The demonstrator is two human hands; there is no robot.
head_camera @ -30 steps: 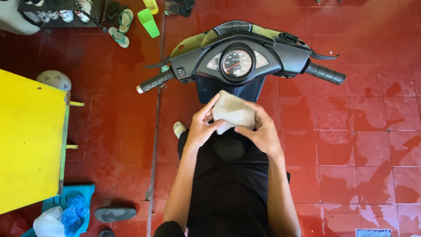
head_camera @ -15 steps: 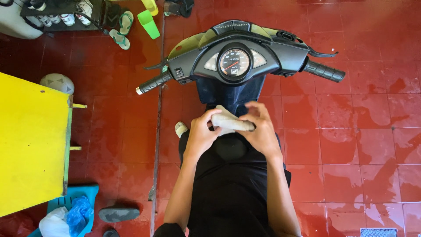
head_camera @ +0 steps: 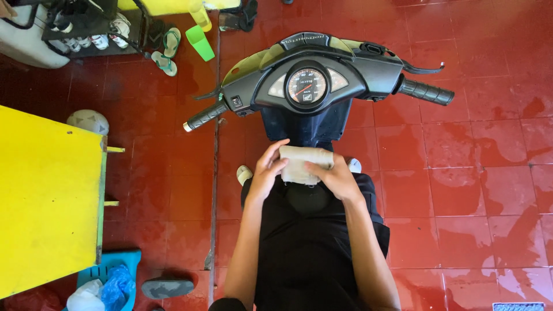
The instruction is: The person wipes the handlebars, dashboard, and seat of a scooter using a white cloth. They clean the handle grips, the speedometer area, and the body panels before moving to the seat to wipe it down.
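The person sits on a dark scooter and holds a small folded pale cloth (head_camera: pixel 304 163) with both hands, just in front of the lap and right behind the scooter's dark blue front panel (head_camera: pixel 305 124). The left hand (head_camera: pixel 266 173) curls round the left end of the cloth with its fingers closed on it, and the right hand (head_camera: pixel 335 177) lies over the right end with the thumb pressed on top. The cloth looks folded into a neat flat pad, so the folding seems nearly done; it has not been put on anything yet. Just ahead of the hands is the round speed dial (head_camera: pixel 306 85) in the black handlebar cover, with a black rubber grip (head_camera: pixel 206 115) to the left and another grip (head_camera: pixel 425 91) to the right. Far to the left of the hands stands a big yellow flat surface (head_camera: pixel 49 196), with a blue tub of rags (head_camera: pixel 106 282) below it. The wet red tile floor (head_camera: pixel 472 184) lies all around. Green sandals (head_camera: pixel 167 52) sit far ahead on the left. Nothing blocks the hands
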